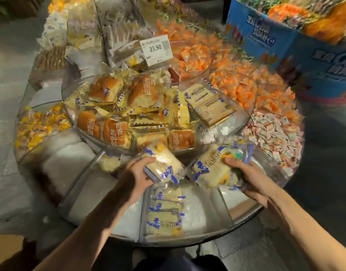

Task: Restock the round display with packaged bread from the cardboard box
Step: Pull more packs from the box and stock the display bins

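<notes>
Gripping crinkly clear bread packets (164, 167), round display (244, 214)

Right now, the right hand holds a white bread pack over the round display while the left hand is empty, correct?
Not quite. The left hand is not empty: it grips a second bread pack. The rest stands: the right hand holds a white bread pack over the round display. The head view shows both.
</notes>
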The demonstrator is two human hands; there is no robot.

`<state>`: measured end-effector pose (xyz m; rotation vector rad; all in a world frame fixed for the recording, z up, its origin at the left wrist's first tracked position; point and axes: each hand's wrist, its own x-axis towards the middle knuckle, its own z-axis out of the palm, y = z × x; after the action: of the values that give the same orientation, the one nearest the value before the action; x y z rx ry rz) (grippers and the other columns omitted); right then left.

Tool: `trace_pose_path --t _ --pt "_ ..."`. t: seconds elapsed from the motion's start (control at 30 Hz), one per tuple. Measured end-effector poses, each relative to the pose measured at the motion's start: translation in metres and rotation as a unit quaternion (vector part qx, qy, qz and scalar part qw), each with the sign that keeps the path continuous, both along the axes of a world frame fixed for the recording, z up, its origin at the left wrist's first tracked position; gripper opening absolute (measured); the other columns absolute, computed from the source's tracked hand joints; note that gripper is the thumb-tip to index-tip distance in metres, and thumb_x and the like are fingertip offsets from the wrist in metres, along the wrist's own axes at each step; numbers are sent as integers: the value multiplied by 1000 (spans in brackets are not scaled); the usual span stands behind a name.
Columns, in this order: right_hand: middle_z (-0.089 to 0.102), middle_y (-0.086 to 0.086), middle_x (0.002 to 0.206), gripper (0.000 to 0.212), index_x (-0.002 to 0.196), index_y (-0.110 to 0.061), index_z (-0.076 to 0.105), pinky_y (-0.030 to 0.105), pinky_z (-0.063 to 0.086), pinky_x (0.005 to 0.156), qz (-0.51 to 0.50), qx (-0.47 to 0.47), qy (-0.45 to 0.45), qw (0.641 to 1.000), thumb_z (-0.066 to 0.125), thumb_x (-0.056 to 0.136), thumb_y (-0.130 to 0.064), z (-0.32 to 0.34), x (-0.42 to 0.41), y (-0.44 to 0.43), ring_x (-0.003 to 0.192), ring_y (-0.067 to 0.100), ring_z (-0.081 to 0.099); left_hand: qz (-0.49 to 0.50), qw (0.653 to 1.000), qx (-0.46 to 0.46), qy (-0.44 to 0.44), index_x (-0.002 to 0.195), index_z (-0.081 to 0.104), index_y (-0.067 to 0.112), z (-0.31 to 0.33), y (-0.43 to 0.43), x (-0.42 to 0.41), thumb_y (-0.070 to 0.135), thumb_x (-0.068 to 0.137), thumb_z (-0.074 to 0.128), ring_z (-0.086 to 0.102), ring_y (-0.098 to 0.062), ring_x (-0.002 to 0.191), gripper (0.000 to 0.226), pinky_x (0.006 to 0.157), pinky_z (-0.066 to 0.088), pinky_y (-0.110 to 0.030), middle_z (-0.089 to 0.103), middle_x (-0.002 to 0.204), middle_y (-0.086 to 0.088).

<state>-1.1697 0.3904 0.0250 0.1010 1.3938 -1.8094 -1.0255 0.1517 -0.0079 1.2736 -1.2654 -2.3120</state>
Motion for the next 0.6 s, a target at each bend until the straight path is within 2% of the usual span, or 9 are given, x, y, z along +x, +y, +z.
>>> trace_pose_path --t 0.1,0.17,0.27,0.33,0.37,0.43,0.5,0.53,0.6 --pt "77 13 89 26 111 -2 63 28 59 54 8 8 -13 1000 62 86 -4 4 -30 16 72 20 75 -6 999 -43 -3 93 57 13 -13 24 -1 12 92 60 61 -27 93 3 74 51 -40 61 107 -10" --pt "77 11 87 33 117 1 61 25 58 53 14 19 -16 1000 63 85 -5 4 -50 27 71 17 75 3 997 -73 -23 92 57 10 -25 39 3 6 89 62 61 -28 95 8 73 53 -39 62 102 -8" --pt "77 11 91 33 121 0 60 20 56 52 17 26 -8 999 61 89 -7 6 -73 35 71 13 75 44 987 -134 -83 99 63 12 -42 46 11 5 84 70 63 -20 85 17 63 52 -32 66 92 -5" --pt "77 9 78 29 119 3 60 17 53 48 26 28 -8 999 59 91 -5 10 -81 38 62 8 73 65 984 -144 -83 104 62 9 -44 44 15 7 78 77 62 -13 72 30 60 50 -27 66 88 -8" --pt "76 8 72 28 119 4 59 17 52 46 34 23 -8 999 58 91 -5 13 -83 39 59 8 71 75 984 -148 -72 103 62 11 -45 41 15 6 78 78 64 -15 73 30 64 52 -29 68 91 -11" --pt "77 9 83 40 125 4 58 21 56 51 46 20 -8 999 62 86 -6 11 -87 41 70 14 75 73 977 -193 -48 96 67 21 -40 38 10 10 73 83 70 -22 84 30 74 56 -36 74 96 -8" --pt "78 10 87 38 122 3 59 23 57 53 47 25 -10 999 62 86 -7 10 -89 42 72 16 75 24 952 -303 -24 85 73 27 -33 35 -2 20 66 91 72 -12 80 28 70 58 -29 77 87 4" --pt "78 10 87 35 120 2 60 23 57 53 42 28 -11 999 63 86 -7 8 -89 42 72 17 75 -18 932 -361 -22 83 72 28 -32 34 -10 19 69 89 70 -4 73 24 65 57 -24 76 81 11" --pt "76 14 99 45 120 0 60 25 59 59 50 38 -1 998 70 78 -13 7 -88 44 82 20 76 -125 875 -466 -27 83 69 20 -37 32 -30 15 81 80 63 3 63 12 58 51 -16 71 72 13"
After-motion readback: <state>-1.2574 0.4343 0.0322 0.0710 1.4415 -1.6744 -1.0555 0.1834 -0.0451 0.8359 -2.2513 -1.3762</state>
